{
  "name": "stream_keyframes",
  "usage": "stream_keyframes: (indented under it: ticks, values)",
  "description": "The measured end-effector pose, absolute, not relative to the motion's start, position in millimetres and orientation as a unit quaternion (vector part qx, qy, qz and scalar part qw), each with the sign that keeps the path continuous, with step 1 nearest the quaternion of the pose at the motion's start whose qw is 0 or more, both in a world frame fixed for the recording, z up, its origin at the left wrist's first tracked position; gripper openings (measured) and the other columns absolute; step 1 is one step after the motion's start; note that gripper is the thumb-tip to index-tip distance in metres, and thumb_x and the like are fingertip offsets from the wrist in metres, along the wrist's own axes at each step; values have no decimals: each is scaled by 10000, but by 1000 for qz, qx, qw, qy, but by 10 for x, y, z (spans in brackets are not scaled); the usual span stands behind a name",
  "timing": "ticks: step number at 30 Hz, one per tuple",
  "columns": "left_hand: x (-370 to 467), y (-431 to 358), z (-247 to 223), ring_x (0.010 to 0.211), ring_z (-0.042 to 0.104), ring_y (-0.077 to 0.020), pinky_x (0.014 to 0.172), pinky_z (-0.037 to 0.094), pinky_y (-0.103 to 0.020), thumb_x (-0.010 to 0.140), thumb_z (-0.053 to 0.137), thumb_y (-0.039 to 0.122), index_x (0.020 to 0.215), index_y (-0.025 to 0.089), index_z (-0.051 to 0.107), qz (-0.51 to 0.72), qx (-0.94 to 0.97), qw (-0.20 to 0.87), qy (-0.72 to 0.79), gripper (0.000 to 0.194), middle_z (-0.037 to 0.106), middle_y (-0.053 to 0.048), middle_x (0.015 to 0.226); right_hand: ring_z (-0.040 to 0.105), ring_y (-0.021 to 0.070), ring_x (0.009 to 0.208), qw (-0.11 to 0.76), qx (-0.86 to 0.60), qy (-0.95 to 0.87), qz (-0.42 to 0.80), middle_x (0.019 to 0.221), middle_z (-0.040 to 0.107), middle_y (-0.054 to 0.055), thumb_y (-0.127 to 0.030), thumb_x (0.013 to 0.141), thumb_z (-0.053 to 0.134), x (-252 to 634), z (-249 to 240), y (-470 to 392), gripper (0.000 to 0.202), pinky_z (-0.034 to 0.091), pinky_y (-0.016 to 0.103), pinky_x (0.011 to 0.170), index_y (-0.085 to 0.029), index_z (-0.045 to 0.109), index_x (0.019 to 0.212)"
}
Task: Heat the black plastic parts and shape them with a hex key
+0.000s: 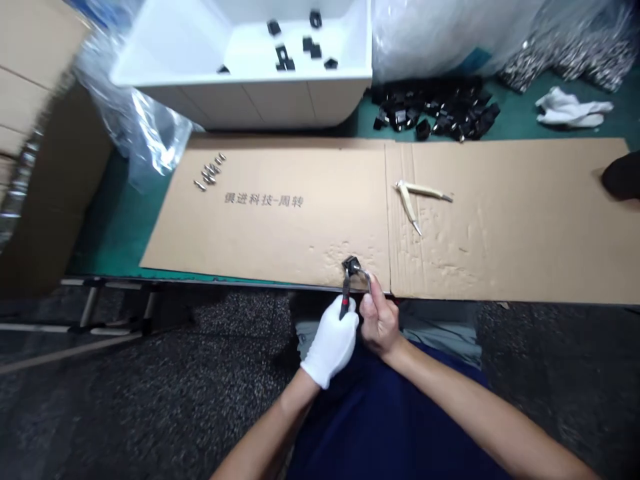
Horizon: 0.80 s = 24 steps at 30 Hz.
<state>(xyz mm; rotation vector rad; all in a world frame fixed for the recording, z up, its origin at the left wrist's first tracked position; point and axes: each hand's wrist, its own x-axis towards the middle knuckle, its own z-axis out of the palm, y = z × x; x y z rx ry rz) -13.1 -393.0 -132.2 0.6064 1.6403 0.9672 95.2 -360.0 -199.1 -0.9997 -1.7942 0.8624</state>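
Note:
My left hand, in a white glove, is closed round a slim black-handled tool with a red mark. Its tip meets a small black block-like part near the cardboard's front edge. Bare, my right hand pinches a bent metal hex key, whose far end reaches that same part. How the two tool ends engage the part is too small to make out. On the cardboard sheet, up and to the right, lies a cream-handled tool spread in a V.
Several small metal pieces lie at the cardboard's left. Behind stands a white bin with several black parts inside. A heap of black parts, a white glove and plastic bags lie further back. A dark object sits far right.

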Motion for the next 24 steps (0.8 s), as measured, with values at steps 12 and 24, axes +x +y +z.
stream_keyframes:
  ticks: [12, 24]
  values:
    - [-576, -3540, -529, 882, 616, -196, 862, 474, -315, 1009, 532, 427, 929, 203, 633, 270, 477, 460, 698, 258, 671, -4, 850, 751, 218, 1041, 411, -401, -709, 409, 1294, 725, 91, -154, 1030, 540, 1246, -933, -3094, 433, 625, 337, 925, -194, 594, 1457]
    - [-757, -3018, -489, 937, 661, -207, 898, 482, -355, 1022, 507, 412, 1135, 230, 651, 189, 562, 425, 684, 258, 739, -27, 1058, 699, 203, 788, 328, -476, -621, 530, 868, 742, 51, -412, 1037, 529, 1205, -856, -2459, 412, 581, 332, 741, -185, 707, 1331]
